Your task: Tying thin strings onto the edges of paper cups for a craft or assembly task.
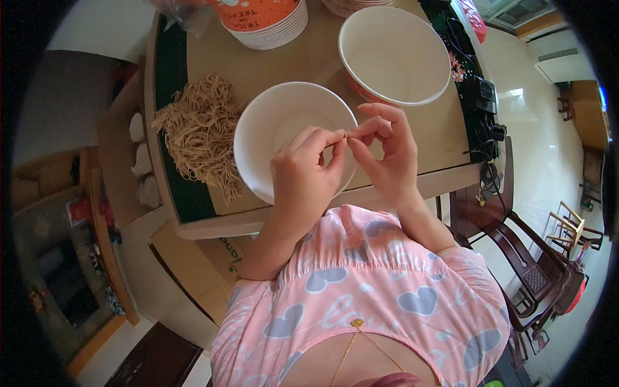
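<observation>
Head, left hand (304,162), right hand (391,153), pinching small thing (345,136)

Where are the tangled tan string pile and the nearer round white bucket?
Tangled tan string pile (201,132): head view, middle of the strands.
Nearer round white bucket (254,145): head view, bare inner wall at left.

"Clock centred between the left hand (306,164) and right hand (390,153): where's room to pass?"

"Half past eleven. Bare cardboard sheet (317,63) shows between the orange paper-tub stack (261,18) and the far white paper tub (394,58)."

"Nine?"

"Obstructed: the near white paper tub's (261,126) rim, then the heaped twine (201,132)."

"And three?"

"Bare cardboard beyond the right hand; at half past two, a black power adapter (482,97) bounds it."
</observation>
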The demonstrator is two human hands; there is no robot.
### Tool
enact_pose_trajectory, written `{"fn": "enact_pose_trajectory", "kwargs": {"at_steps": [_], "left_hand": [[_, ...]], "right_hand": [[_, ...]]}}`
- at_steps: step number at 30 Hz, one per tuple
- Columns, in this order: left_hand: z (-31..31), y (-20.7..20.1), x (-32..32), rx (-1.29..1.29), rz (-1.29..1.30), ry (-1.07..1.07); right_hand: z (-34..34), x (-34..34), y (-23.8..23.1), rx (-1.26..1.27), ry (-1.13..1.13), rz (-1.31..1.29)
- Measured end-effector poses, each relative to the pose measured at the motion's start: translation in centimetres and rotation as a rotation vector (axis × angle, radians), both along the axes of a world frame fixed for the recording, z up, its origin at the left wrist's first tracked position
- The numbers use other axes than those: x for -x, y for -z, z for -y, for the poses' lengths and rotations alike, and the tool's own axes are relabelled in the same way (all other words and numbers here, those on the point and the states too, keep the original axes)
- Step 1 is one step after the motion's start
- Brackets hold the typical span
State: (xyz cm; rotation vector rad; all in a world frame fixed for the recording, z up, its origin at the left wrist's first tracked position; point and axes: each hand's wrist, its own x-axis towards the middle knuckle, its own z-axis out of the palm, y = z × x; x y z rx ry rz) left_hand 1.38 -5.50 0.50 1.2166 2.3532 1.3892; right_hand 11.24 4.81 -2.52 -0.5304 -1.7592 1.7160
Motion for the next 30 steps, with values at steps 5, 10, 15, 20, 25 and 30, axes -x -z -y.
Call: {"fn": "enact_pose_trajectory", "kwargs": {"at_steps": [5, 10, 15, 20, 25, 30], "left_hand": [[0.1, 0.0, -0.1, 0.027, 0.097, -0.026], [0.7, 0.5, 0.5, 0.039, 0.295, -0.063], [1.1, 0.1, 0.9, 0.077, 0.293, -0.078], [1.5, -0.3, 0.8, 0.149, 0.280, -0.037], [1.9, -0.4, 1.0, 0.160, 0.285, -0.055], [2.4, 0.3, 1.2, 0.106, 0.285, -0.069]], "right_hand": [[0.0, -0.1, 0.3, -0.048, 0.012, -0.003], [-0.1, -0.1, -0.5, -0.316, 0.026, 0.095], [-0.2, -0.4, -2.0, -0.619, 0.009, 0.236], [-0.3, 0.3, -2.8, -0.735, -0.021, 0.305], [0.1, 0.8, -3.0, -0.688, -0.044, 0.333], [0.1, 0.8, -3.0, -0.683, -0.054, 0.357]]}}
